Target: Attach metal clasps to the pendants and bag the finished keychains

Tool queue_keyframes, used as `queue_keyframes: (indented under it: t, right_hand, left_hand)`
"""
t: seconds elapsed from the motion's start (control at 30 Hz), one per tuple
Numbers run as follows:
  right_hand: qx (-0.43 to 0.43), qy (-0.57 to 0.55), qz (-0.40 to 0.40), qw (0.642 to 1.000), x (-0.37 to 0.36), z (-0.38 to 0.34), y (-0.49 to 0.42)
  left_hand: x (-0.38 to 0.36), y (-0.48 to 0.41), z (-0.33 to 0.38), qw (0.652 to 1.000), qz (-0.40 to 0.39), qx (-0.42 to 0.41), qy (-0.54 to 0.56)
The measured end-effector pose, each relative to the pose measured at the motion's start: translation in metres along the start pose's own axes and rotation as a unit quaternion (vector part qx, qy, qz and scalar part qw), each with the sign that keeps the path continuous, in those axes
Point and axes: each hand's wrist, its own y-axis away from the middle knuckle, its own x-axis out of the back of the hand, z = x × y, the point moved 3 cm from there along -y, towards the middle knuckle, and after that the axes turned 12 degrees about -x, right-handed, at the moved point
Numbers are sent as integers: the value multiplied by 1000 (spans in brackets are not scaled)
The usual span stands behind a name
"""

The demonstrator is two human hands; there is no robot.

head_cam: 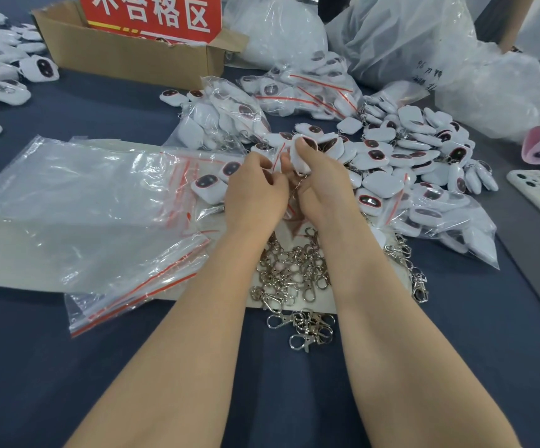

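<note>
The thin metal chain (297, 185) hanging between my hands may snag on the mouth of the small clear red-striped zip bag (276, 158), or the white rounded plastic pendant (302, 153) with its dark oval face may slip into the loose heap (407, 150) (hard to refind). Just beyond the pile of silver metal clasps (294, 273), my hands are close together: my left hand (255, 189) pinches the bag, my right hand (323, 185) grips the pendant.

Single head-worn view, looking forward and down, close over the table (68, 367), wide-angle, forearms reaching in from below
</note>
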Motion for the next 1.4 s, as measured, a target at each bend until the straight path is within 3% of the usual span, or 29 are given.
queue_keyframes:
  t: [0.33,0.5,0.67,0.87,1.0,1.23,1.4]
  right_hand:
    - [91,167,-21,981,-2,0,2]
    - [91,157,-18,983,-2,1,1]
    - [37,97,-18,994,-4,4,0]
    - [55,108,-9,993,-2,2,2]
    - [19,77,-39,996,-6,3,3]
    - [65,135,-58,987,-5,-1,8]
    - [101,201,-16,974,-6,-4,8]
  left_hand:
    - [0,0,1,1000,-8,3,-7]
    - [0,1,1,1000,-11,3,-10]
    - [1,0,1,1000,-5,1,-16]
    - [0,1,1,1000,-11,-2,-13]
    - [-1,0,0,1000,-6,-8,-9]
    - [-1,0,0,1000,-10,-9,-8]
    - [-1,0,0,1000,-8,-14,-1]
